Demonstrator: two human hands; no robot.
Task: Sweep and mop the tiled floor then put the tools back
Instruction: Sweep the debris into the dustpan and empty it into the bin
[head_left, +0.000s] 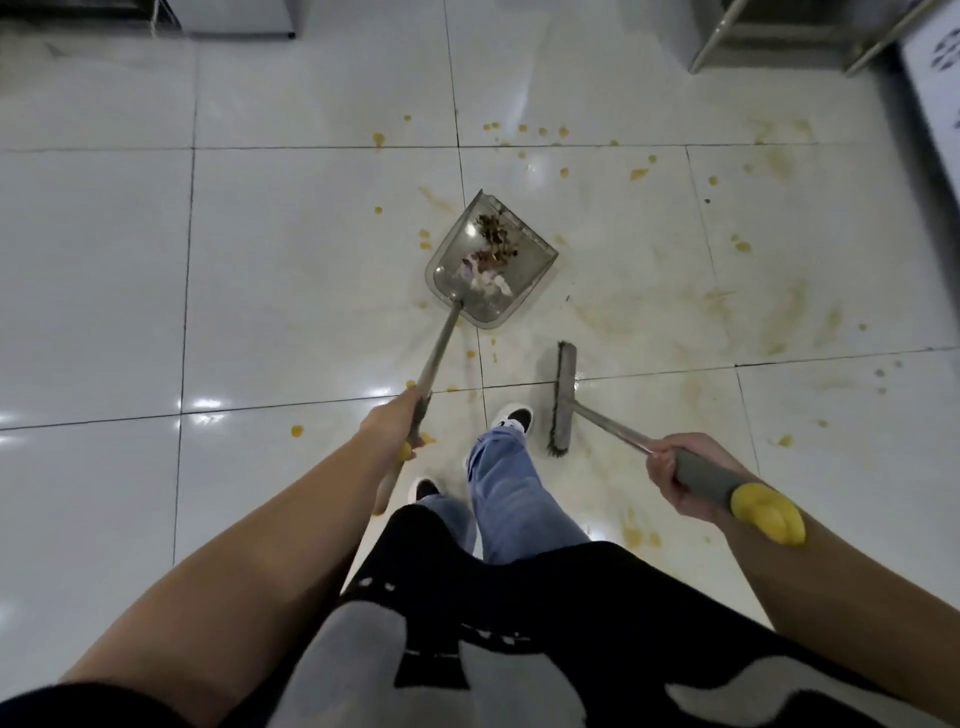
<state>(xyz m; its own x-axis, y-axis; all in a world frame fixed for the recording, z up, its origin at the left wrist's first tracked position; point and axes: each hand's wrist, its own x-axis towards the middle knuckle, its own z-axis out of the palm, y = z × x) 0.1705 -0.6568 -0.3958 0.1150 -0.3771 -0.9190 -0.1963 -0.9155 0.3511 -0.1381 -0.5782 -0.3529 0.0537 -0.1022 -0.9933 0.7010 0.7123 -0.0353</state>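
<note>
two hands – left (397, 415) grips one dustpan (491, 260) | right (680, 475) one broom (563, 400)

One dustpan (491, 262), one broom (563, 400) (two shoes (514, 418) visible)

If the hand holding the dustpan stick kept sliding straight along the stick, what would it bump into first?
The left hand points up the handle, so it would probably meet the grey dustpan first, where the handle joins it, with the swept-up scraps just beyond. Depth is hard to judge here.
</note>
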